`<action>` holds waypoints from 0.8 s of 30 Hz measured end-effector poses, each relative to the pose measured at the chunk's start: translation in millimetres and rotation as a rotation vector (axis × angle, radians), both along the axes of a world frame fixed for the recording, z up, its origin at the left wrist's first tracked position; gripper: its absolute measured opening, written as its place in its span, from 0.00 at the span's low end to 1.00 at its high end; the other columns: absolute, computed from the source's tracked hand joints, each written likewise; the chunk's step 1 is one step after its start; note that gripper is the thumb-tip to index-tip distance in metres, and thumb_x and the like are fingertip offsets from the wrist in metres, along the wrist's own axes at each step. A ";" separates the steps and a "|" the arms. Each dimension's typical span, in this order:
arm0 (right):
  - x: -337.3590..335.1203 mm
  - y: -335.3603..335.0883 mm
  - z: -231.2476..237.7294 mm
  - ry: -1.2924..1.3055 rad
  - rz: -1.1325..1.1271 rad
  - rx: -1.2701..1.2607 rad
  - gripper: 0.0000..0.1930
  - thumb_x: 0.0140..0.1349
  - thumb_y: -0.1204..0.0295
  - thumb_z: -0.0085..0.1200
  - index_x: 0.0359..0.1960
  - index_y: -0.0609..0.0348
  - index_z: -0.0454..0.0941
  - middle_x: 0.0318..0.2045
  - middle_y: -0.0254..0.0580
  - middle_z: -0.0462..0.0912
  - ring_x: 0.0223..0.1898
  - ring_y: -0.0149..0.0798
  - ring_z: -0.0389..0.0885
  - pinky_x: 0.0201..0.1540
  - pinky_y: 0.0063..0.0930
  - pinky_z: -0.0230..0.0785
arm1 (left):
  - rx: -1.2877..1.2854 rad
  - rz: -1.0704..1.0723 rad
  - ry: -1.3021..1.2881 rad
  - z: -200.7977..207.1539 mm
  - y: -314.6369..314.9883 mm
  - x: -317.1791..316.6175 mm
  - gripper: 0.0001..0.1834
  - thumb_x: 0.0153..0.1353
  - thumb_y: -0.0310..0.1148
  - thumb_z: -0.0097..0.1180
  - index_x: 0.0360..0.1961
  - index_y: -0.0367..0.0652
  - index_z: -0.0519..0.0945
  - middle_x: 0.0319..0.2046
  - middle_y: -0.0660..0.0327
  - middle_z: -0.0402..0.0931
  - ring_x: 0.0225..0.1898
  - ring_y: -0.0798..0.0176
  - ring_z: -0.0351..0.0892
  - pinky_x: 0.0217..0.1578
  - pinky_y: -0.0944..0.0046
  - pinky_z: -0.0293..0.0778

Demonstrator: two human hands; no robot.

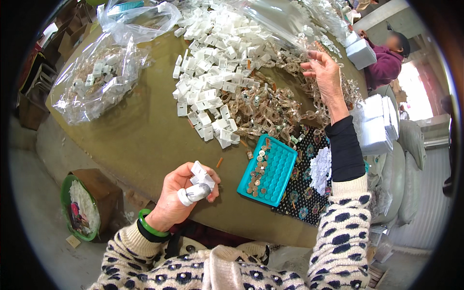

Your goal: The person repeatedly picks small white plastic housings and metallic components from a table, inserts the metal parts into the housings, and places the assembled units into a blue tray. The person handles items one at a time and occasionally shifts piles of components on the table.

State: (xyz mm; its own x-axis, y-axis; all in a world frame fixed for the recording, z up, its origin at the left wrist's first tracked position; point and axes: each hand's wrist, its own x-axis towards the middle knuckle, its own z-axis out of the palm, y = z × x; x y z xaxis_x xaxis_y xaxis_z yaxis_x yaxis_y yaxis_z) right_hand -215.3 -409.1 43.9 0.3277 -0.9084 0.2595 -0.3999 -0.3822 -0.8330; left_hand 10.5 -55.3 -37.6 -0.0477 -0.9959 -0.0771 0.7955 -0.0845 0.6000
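My left hand (176, 188) is closed around a small white plastic case (199, 170) near the front edge of the table. A white and grey cover (195, 194) sits on one of its digits. Further off to the right, my right hand (325, 75) is raised with its fingers apart over a heap of clear, tangled, strap-like pieces (263, 108). Nothing shows between those fingers. Between the hands lies a turquoise tray (278, 176) with round pockets. Several small round discs (259, 169) rest along its left side.
White plastic cases (210, 72) lie heaped across the table (145, 130). A clear bag of parts (99, 79) stands at the left. White paper-like bits (320, 171) lie on a dark patterned cloth (302, 205). A green-rimmed bin (65, 193) is on the floor. Another person (386, 63) is at the far right.
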 end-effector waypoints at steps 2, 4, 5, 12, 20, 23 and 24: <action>-7.2 3.8 -7.6 0.172 0.055 0.088 0.14 0.67 0.76 0.47 0.51 0.65 0.78 0.46 0.48 0.83 0.41 0.33 0.85 0.37 0.23 0.79 | 0.006 0.003 -0.015 -0.8 1.1 -0.4 0.18 0.60 0.31 0.65 0.49 0.38 0.76 0.43 0.51 0.79 0.37 0.60 0.81 0.36 0.63 0.77; -12.3 4.8 -15.9 0.359 0.149 0.100 0.13 0.66 0.75 0.48 0.49 0.63 0.80 0.41 0.42 0.85 0.41 0.32 0.84 0.38 0.24 0.77 | 0.013 0.006 -0.029 -0.3 0.8 -0.9 0.19 0.60 0.32 0.66 0.49 0.38 0.76 0.43 0.52 0.79 0.36 0.60 0.81 0.36 0.63 0.77; -13.0 4.3 -19.8 0.638 0.081 -0.118 0.13 0.65 0.75 0.49 0.49 0.62 0.81 0.44 0.43 0.85 0.41 0.31 0.83 0.41 0.24 0.76 | 0.012 0.004 -0.021 0.4 0.6 -1.2 0.18 0.60 0.32 0.65 0.49 0.38 0.76 0.43 0.52 0.79 0.36 0.60 0.81 0.36 0.63 0.76; -36.9 28.7 -10.9 0.497 -0.006 -0.081 0.11 0.60 0.72 0.55 0.42 0.62 0.83 0.36 0.48 0.86 0.37 0.40 0.85 0.42 0.30 0.76 | 0.068 0.067 -0.052 7.6 -1.1 -6.2 0.18 0.57 0.34 0.68 0.45 0.38 0.77 0.35 0.53 0.77 0.29 0.61 0.76 0.30 0.63 0.72; -38.0 63.7 -34.7 0.656 0.053 -0.361 0.07 0.54 0.75 0.60 0.34 0.60 0.82 0.31 0.48 0.83 0.34 0.50 0.83 0.39 0.37 0.75 | 0.018 0.036 -0.037 4.6 -0.5 -3.5 0.18 0.58 0.32 0.66 0.47 0.38 0.77 0.38 0.53 0.78 0.32 0.61 0.77 0.33 0.63 0.73; -38.8 57.4 -18.6 0.355 -0.068 -0.044 0.06 0.58 0.73 0.59 0.35 0.61 0.83 0.28 0.36 0.85 0.25 0.28 0.80 0.29 0.24 0.72 | -0.023 0.007 -0.033 1.8 -0.1 -1.1 0.18 0.60 0.31 0.64 0.49 0.38 0.75 0.42 0.53 0.79 0.36 0.61 0.80 0.36 0.64 0.76; -38.6 58.7 -13.5 0.228 -0.061 0.076 0.06 0.59 0.73 0.59 0.36 0.61 0.83 0.28 0.34 0.84 0.25 0.26 0.79 0.29 0.22 0.71 | -0.019 0.005 -0.027 1.1 0.0 -1.1 0.18 0.60 0.31 0.65 0.49 0.38 0.75 0.42 0.53 0.79 0.36 0.61 0.80 0.36 0.64 0.76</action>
